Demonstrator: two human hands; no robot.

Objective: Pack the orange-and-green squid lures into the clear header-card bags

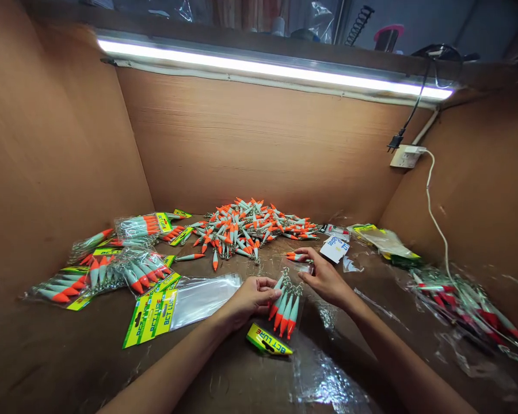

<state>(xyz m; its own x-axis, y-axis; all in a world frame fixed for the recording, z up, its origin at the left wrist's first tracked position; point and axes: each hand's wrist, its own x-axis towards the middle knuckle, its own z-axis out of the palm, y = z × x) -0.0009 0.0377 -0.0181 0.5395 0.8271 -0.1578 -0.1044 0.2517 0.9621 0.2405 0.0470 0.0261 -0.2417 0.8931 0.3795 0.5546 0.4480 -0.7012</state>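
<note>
A clear plastic bag with a yellow-green header (270, 340) lies in front of me, the header toward me. Several pale lures with orange tips (285, 313) show in it, hooks pointing away. My left hand (255, 296) is closed on the bag's left side, its thumb against a lure. At the far end, my right hand (323, 277) has thumb and forefinger curled around clear film by the hooks. Another orange-tipped lure (294, 256) shows beside the right fingertips; whether they touch it I cannot tell.
Behind is a heap of loose lures (242, 227). Filled lure bags (107, 270) and flat header bags (202, 299) are at left. A white card (334, 248), more bags (384, 241) and red-white lures (461, 305) lie right, near a hanging white cord (434, 201).
</note>
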